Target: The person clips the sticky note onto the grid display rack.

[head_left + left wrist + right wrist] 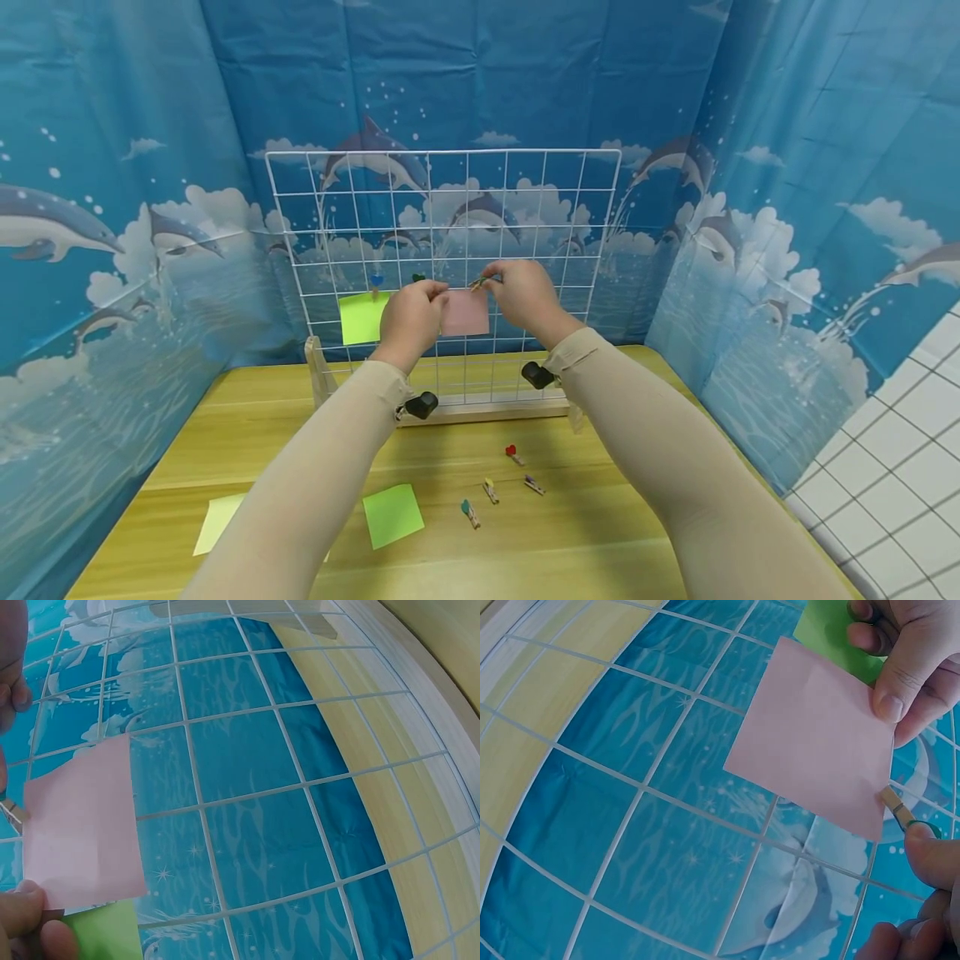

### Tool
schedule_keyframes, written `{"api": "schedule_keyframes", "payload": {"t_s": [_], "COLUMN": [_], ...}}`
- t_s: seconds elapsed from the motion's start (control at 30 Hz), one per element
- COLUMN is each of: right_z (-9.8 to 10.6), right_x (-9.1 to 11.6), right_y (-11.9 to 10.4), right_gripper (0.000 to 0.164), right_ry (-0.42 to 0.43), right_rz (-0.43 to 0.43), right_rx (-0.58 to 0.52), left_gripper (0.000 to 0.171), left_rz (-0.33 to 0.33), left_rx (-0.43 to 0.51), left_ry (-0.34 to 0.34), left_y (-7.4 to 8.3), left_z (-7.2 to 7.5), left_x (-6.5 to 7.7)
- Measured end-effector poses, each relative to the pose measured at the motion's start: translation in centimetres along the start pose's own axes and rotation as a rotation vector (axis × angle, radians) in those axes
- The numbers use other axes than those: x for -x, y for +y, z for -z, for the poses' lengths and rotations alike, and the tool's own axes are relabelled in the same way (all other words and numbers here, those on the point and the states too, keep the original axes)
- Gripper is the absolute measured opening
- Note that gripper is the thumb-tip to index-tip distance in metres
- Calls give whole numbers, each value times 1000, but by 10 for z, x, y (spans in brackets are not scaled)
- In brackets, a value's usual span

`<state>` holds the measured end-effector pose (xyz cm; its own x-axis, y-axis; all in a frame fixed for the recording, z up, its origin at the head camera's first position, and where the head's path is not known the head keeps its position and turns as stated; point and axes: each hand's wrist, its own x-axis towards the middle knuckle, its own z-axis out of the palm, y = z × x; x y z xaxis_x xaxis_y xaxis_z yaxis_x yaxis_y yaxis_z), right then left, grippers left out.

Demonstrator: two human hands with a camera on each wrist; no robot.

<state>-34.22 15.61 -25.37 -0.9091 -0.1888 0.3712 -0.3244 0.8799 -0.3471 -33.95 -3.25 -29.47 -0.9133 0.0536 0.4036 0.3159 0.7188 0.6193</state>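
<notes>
A pink paper note [467, 315] is held up against a white wire grid [525, 227]. My left hand [415, 321] pinches the note's upper left corner between thumb and fingers. In my right hand [525, 296] is a small wooden clothespin [897, 808] with a green part, pinched at its rear end. The clothespin's tip meets the note's edge near the upper right corner; whether it grips the paper, I cannot tell. To the left, a bright green note [360, 320] hangs on the grid under a blue heart clothespin [377, 283]. A dark green heart [417, 277] shows above my left hand.
On the wooden table [577, 533] lie several clothespins, among them a red heart one [512, 452] and a teal one [469, 512]. A green note [393, 516] and a pale yellow note [217, 521] lie further left. The grid stands in a wooden base [480, 412].
</notes>
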Motion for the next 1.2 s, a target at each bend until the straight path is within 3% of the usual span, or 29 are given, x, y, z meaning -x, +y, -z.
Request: {"api": "schedule_keyframes", "payload": {"t_s": [0.77,1.2], "right_z": [2,-3], "right_x": [-7,-5], "right_y": [-11,-13], "right_gripper": [30,34], "right_ry": [-72,-44], "right_rz": [-33,-3], "right_rx": [21,62], "left_gripper": [33,32], "left_rz": [-16,-12], "left_rx": [6,0], "left_ry": [6,13], "left_y": [-1,-1], "left_z": [0,-1], "left_x": [0,-1]}}
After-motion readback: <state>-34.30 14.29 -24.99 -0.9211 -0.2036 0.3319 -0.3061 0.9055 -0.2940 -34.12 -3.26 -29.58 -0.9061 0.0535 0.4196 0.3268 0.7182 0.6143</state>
